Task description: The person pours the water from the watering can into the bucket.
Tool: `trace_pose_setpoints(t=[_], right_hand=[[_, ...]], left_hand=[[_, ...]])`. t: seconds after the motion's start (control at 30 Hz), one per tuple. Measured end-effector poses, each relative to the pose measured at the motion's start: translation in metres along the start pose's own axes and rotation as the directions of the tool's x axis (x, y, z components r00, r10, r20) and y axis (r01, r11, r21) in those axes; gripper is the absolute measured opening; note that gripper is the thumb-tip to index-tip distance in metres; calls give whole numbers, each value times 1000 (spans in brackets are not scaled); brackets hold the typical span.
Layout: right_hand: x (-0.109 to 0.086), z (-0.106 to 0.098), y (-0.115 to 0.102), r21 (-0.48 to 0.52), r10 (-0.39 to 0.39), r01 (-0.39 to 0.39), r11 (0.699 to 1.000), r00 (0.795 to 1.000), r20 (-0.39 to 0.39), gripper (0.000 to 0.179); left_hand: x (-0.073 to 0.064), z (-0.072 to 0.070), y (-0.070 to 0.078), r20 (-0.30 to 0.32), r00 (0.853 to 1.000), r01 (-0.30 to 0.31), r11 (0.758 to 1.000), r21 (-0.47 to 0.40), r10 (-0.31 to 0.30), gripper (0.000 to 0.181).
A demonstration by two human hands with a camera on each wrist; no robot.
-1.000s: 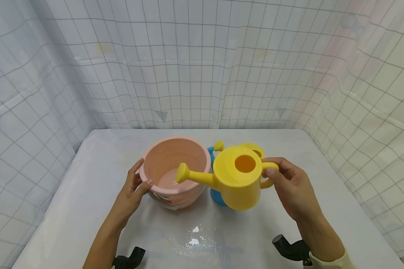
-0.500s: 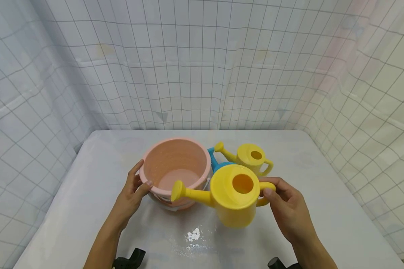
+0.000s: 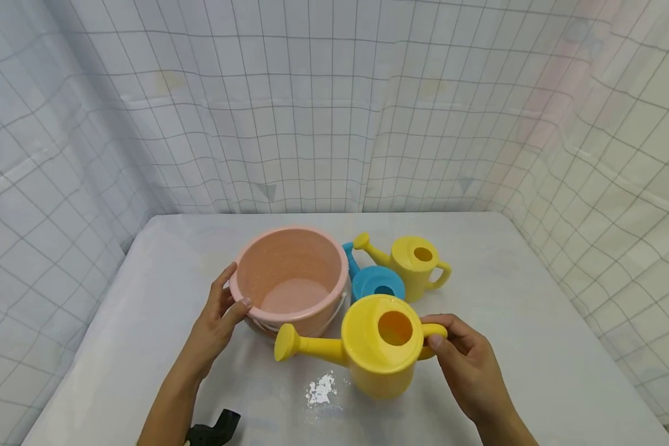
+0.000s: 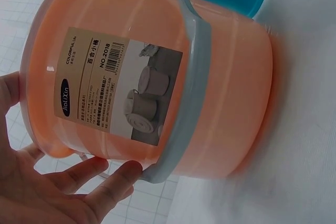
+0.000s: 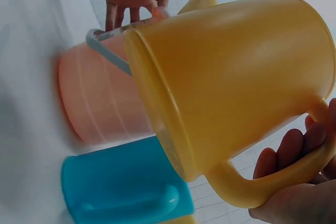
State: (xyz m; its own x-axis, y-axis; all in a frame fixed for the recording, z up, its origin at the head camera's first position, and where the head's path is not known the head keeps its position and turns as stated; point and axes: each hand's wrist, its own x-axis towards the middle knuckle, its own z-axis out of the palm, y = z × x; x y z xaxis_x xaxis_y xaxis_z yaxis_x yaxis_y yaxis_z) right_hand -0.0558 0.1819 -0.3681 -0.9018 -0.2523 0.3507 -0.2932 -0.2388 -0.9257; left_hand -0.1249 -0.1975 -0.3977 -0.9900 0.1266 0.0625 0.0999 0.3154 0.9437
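My left hand grips the rim of a pink bucket, thumb over the edge and fingers along the outer wall. In the left wrist view the bucket's printed label and its grey handle show. My right hand holds a yellow watering can by its handle, raised above the table in front of the bucket. Its spout points left. Behind it stand a blue watering can, partly hidden, and a second, smaller-looking yellow watering can.
The white table carries a shiny wet patch near its front middle. Sheets with a grid pattern hang round the back and both sides. A black wrist mount sits at the left wrist.
My right hand has brought the yellow watering can toward me and slightly left, away from over the bucket, uncovering the blue and the other yellow can. My left hand stays on the bucket.
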Motion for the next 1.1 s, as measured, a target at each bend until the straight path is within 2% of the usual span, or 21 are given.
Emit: trace_pose_setpoints(t=[0.13,0.33,0.53,1.1], right_hand=[[-7,2,6,-13,99,-99,995,995,-32,25],[-14,2,18,-11,153,-153,988,988,-12,25],[-22,4,28,-25,249,-250,968,968,-37,25],[-35,-1,52,41,263,-264,964,964,31,25]], left_hand=[[0,-1,1,5,1000,2,1000,-1,-2,68],[-1,-2,2,3,1000,12,1000,6,-12,67],[-1,-2,1,1,1000,14,1000,-4,-14,67],[-1,0,2,9,1000,16,1000,3,-16,67]])
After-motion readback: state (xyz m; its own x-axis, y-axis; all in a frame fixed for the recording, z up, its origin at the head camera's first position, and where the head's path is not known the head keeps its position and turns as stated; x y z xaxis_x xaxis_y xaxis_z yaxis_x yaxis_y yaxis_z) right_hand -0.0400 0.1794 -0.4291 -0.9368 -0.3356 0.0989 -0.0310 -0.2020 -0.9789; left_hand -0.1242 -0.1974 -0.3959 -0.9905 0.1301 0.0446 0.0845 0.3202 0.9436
